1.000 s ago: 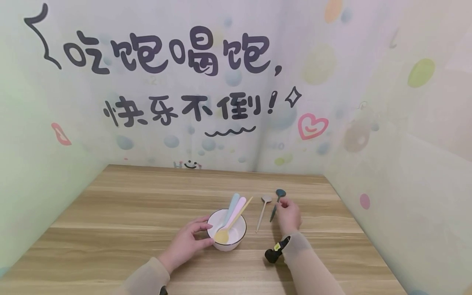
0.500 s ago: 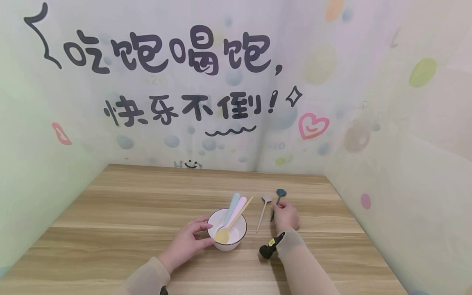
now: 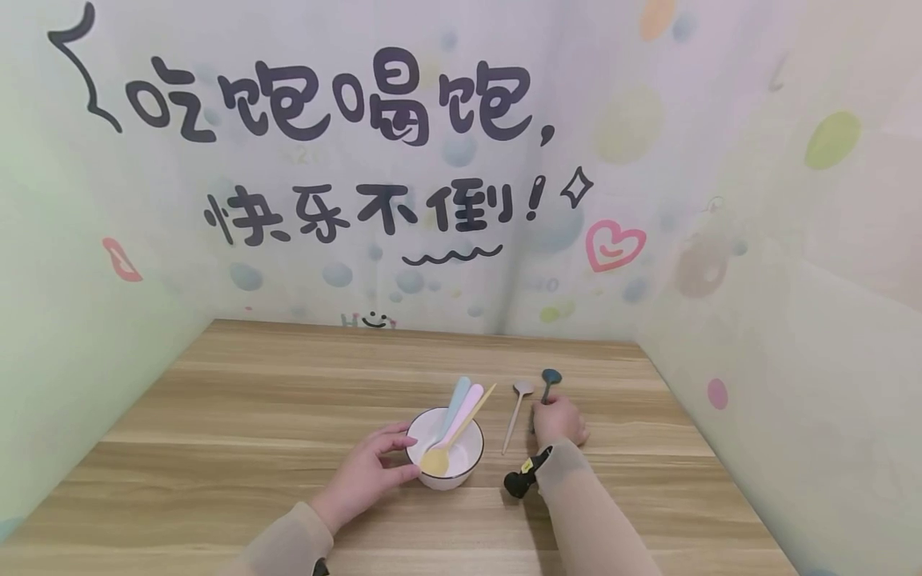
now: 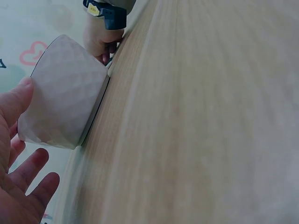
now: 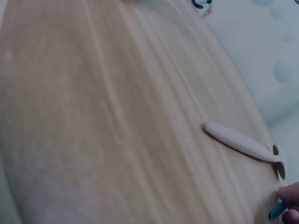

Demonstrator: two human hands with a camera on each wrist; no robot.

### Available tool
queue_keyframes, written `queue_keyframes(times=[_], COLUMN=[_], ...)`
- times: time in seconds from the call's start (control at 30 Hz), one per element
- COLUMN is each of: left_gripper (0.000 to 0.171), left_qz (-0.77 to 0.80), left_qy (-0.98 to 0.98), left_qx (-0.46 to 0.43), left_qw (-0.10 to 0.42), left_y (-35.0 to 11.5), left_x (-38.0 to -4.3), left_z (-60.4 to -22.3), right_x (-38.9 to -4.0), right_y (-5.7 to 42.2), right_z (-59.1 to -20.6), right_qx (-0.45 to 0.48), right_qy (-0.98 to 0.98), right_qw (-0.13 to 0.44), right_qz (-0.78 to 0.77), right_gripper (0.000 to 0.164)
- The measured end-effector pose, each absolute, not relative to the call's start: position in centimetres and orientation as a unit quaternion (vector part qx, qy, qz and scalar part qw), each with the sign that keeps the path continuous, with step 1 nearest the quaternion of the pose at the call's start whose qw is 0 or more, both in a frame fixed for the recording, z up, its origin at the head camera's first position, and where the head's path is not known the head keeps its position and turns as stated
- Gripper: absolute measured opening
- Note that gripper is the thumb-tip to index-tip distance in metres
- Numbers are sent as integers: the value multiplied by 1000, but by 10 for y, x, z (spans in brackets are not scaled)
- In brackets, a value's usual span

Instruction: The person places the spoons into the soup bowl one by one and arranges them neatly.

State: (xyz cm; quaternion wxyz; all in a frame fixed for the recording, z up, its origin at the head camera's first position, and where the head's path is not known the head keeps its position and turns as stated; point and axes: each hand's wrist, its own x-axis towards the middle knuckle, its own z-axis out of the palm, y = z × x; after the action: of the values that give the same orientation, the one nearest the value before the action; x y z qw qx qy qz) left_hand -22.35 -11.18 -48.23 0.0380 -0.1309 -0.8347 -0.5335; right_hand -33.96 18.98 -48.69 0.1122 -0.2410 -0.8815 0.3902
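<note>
On the table, my left hand (image 3: 366,470) rests its thumb and fingertips against the near left rim of a white bowl (image 3: 464,462) with a dark edge; the other fingers are loosely spread. Three spoons lean in the bowl: a light blue one (image 3: 455,404), a pink one (image 3: 468,404) and a yellow one (image 3: 434,461). To the bowl's right, my right hand (image 3: 560,420) pinches the handle of a dark teal spoon (image 3: 551,376) lying on the table. A beige spoon (image 3: 515,408) lies just left of that hand; its handle also shows in the right wrist view.
The wooden table (image 3: 238,432) meets a printed back wall (image 3: 324,296) and a right wall (image 3: 778,384). A black wrist device (image 3: 520,480) hangs beneath the right sleeve, near the table surface.
My right hand has shifted slightly left and closed its fingers on the dark teal spoon's handle. The left hand, the bowl and the beige spoon stay as they were.
</note>
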Motion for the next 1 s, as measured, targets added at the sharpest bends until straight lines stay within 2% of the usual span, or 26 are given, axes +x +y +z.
queue_keyframes(times=[0.4,1.0], left_gripper=[38,38], left_qz=[-542,-543], left_qy=[-830,-829], left_qx=[-128,-127], left_qw=[36,37], left_y=[-111,-112], left_x=[-223,-223], left_z=[-481,-482], right_x=[-337,-335], right_y=[199,238], right_z=[-481,-477], right_qx=[-238,-155], right_qy=[-897,-925], right_qw=[97,61], right_qz=[359,343], right_gripper=[21,27])
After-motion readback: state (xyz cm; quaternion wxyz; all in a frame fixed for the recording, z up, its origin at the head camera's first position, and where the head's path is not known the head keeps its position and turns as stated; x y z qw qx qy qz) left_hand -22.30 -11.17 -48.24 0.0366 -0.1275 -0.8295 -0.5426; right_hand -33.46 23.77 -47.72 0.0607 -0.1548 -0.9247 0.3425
